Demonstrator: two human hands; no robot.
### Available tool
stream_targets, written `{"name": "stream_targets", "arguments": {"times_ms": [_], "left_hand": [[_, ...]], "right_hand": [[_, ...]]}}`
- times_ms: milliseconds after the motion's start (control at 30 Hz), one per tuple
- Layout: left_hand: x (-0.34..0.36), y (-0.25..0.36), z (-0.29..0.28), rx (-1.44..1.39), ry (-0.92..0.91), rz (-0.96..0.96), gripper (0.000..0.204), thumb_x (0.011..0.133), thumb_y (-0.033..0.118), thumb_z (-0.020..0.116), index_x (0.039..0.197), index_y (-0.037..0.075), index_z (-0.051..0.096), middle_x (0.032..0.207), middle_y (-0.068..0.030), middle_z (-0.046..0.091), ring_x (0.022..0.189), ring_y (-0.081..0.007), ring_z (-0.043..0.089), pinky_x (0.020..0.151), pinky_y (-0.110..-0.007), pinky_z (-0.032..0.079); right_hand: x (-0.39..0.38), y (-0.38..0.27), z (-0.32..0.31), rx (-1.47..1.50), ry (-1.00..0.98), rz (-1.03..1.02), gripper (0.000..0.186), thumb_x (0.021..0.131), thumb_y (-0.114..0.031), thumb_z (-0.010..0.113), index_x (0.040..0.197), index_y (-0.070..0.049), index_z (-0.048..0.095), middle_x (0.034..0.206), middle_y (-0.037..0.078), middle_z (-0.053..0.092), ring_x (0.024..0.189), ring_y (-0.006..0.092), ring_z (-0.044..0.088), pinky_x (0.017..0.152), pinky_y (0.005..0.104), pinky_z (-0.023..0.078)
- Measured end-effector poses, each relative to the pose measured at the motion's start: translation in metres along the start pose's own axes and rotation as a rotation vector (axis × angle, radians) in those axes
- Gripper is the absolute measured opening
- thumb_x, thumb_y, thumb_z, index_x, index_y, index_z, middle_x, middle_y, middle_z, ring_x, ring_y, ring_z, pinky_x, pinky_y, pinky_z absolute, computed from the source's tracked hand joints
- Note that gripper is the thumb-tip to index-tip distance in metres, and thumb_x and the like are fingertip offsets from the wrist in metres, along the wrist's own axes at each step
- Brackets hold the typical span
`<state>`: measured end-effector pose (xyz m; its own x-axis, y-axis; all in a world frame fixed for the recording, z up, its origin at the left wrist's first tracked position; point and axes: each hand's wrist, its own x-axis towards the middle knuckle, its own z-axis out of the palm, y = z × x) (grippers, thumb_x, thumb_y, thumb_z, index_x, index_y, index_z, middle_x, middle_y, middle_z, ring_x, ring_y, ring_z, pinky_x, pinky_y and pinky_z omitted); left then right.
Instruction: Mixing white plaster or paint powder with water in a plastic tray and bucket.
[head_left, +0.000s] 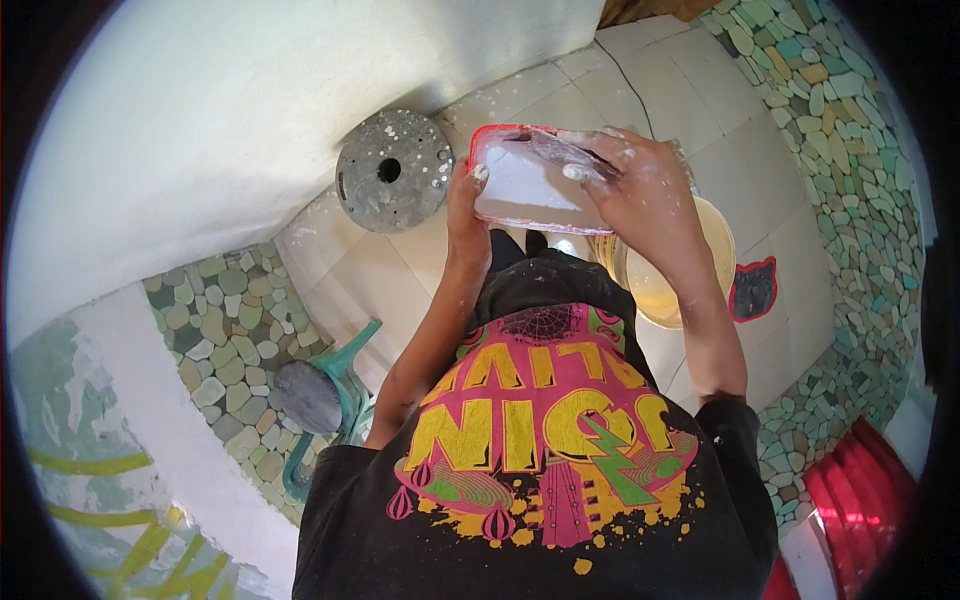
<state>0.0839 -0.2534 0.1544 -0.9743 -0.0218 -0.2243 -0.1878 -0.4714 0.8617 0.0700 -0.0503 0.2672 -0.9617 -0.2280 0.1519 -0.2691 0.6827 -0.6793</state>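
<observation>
A white tub with a red rim (pixel 535 190), its inside coated with smooth white paste, is held up in front of my torso. My left hand (pixel 467 205) grips its left side, with the thumb over the rim. My right hand (pixel 645 185) is closed at the tub's right side around a flat, paste-smeared tool (pixel 560 150) that reaches across the far part of the tub. White smears cover the fingers of both hands. The tool's exact kind cannot be made out, and my right fingers partly hide it.
A grey round disc-like object with a central hole (pixel 415 145) stands by the white wall (pixel 250 120). To the right are a pale yellow bucket (pixel 718 250) and a dark, red-edged flat piece (pixel 755 290). A green plastic frame (pixel 352 350) lies left; a thin cable (pixel 630 85) crosses the tiles.
</observation>
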Motion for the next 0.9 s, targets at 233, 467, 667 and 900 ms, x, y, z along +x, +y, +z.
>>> {"name": "stream_targets", "arguments": {"times_ms": [233,467,667,900], "left_hand": [[-0.011,0.011,-0.024,-0.100,0.128,-0.082,0.051,0.099,0.034,0.046,0.132,-0.003,0.055,0.127,-0.0134,0.063,0.118,-0.0223,0.061,0.102,-0.036,0.045],[-0.034,0.038,-0.055,-0.183,0.075,-0.095,0.059,0.099,0.040,0.051,0.143,0.002,0.045,0.136,-0.0113,0.057,0.126,-0.0219,0.057,0.103,-0.037,0.048],[-0.059,0.026,-0.114,-0.220,0.225,0.027,0.069,0.093,0.042,0.063,0.146,0.004,0.041,0.138,-0.0103,0.055,0.122,-0.0202,0.058,0.099,-0.037,0.051],[-0.100,0.049,-0.173,-0.198,0.236,0.102,0.093,0.086,0.055,0.065,0.156,0.008,0.027,0.146,-0.0066,0.050,0.122,-0.0192,0.059,0.095,-0.033,0.052]], "right_hand": [[0.006,0.003,0.013,0.098,0.077,0.003,0.028,0.083,-0.010,0.069,0.110,-0.005,0.072,0.104,0.017,0.070,0.102,0.0364,0.066,0.090,0.0405,0.052],[0.023,0.010,0.051,0.234,0.118,0.020,0.032,0.083,-0.013,0.074,0.115,-0.008,0.072,0.117,0.016,0.067,0.106,0.0338,0.065,0.091,0.0391,0.051],[0.017,0.018,0.123,0.174,-0.081,0.009,0.042,0.082,-0.012,0.070,0.122,-0.002,0.065,0.119,0.021,0.065,0.109,0.0363,0.064,0.092,0.0421,0.051],[0.038,-0.053,0.176,0.371,-0.344,-0.075,0.041,0.083,-0.009,0.071,0.123,-0.009,0.069,0.108,0.019,0.069,0.085,0.0245,0.068,0.075,0.0377,0.055]]}}
